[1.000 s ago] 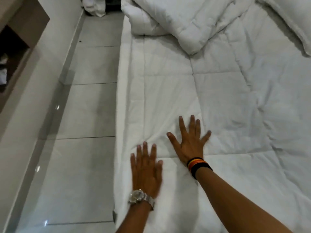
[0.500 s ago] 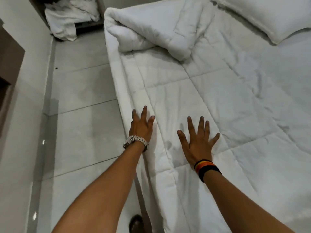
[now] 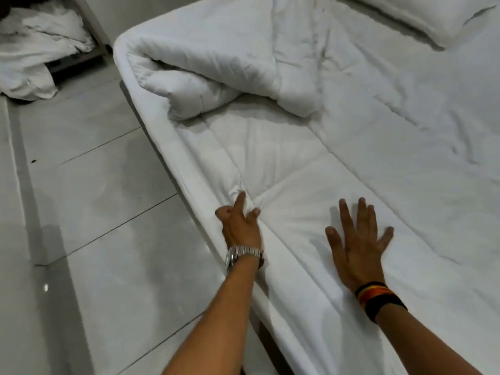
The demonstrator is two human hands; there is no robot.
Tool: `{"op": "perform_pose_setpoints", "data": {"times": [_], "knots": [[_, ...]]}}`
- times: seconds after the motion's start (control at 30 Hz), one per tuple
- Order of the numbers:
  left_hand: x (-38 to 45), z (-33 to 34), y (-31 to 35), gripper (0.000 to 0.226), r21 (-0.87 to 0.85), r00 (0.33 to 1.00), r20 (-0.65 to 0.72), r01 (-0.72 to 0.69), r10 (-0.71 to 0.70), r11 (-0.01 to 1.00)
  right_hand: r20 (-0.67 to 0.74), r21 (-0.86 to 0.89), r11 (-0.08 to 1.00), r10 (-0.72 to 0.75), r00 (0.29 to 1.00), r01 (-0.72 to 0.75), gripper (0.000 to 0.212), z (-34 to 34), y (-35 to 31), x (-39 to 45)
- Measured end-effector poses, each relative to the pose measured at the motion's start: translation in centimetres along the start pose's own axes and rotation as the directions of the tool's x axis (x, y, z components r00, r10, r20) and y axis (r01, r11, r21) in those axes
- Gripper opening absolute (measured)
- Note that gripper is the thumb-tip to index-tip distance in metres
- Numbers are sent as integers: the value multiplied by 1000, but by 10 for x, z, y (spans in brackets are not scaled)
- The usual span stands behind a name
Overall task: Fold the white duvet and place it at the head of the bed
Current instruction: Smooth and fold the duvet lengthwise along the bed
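The white quilted duvet [image 3: 351, 147] lies spread over the bed, with its far left corner folded back into a bulky flap [image 3: 216, 66]. My left hand [image 3: 239, 226], wearing a silver watch, pinches a bunch of the duvet's fabric near the bed's left edge. My right hand [image 3: 357, 244], with a striped wristband, lies flat and spread on the duvet a little to the right. A white pillow [image 3: 422, 14] rests at the top right of the bed.
Glossy light floor tiles [image 3: 94, 212] run along the bed's left side. A heap of crumpled white linen [image 3: 38, 63] sits on the floor at the far left. The mattress edge [image 3: 173, 147] runs diagonally beside the floor.
My left hand went from lying open at the bed's edge to closing on a pinch of duvet fabric. The right hand stayed flat. The view swung further toward the folded corner.
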State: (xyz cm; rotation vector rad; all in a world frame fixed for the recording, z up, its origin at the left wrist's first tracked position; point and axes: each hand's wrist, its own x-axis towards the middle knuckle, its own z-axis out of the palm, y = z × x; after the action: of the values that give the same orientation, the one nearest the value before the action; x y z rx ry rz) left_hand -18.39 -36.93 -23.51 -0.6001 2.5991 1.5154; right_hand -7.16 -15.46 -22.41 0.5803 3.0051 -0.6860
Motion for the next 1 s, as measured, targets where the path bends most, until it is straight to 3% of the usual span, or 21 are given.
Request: {"op": "perform_pose_setpoints", "data": {"times": [0.1, 0.17, 0.27, 0.33, 0.43, 0.53, 0.77, 0.9, 1.0], "knots": [[-5, -7, -3, 53, 22, 1000, 1, 0, 0, 1000, 1, -2, 998, 62, 998, -62, 82, -6, -16, 26], [-7, -5, 2, 52, 144, 998, -19, -52, 56, 988, -28, -26, 998, 49, 998, -49, 82, -12, -22, 54], [-3, 1, 10, 55, 455, 973, -71, -164, 219, 875, -71, -91, 995, 27, 997, -33, 82, -18, -21, 114], [16, 10, 24, 61, 529, 936, -22, -288, 352, 798, -81, -145, 987, 64, 995, -75, 83, -20, -14, 163], [57, 39, 55, 66, 541, 839, 204, -525, 504, 657, -77, -210, 971, 101, 992, -116, 84, -28, 0, 236], [101, 65, 72, 69, 537, 769, 329, -630, 548, 561, -97, -271, 950, 133, 986, -155, 88, -36, 17, 305], [144, 70, 33, 79, 554, 692, 393, -704, 605, 445, -127, -249, 868, 411, 903, -430, 94, -43, 111, 392], [144, 72, 31, 78, 563, 698, 379, -695, 608, 447, -178, -210, 885, 383, 907, -415, 92, -50, 121, 425], [146, 75, 34, 75, 583, 688, 378, -696, 620, 418, -40, -225, 843, 493, 869, -489, 97, -58, 116, 438]]}}
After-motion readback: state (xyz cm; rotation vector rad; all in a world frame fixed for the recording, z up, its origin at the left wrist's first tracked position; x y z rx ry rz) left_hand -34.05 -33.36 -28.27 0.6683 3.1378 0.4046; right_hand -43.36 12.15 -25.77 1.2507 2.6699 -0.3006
